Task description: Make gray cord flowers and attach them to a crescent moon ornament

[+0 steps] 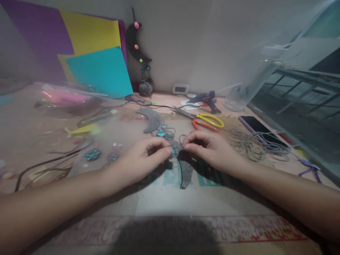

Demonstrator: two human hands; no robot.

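My left hand (148,156) is closed in a pinch at the edge of a small teal-and-grey ornament (174,150). My right hand (209,147) pinches a thin grey cord (181,137) just to the right of it. Beneath both fingertips lies a dark grey, yarn-covered crescent (186,171), its upper part partly hidden by the hands. A second grey crescent (152,119) rests farther back, with teal heart-shaped pieces (160,133) and loops of cord beside it.
Scissors (205,119) with yellow and orange handles lie behind my right hand, near a glue gun (205,100). Tangled grey cord (252,143) reaches a phone (261,131) at right. A teal flower (92,154) is at left. A clear jug (240,92) stands back right.
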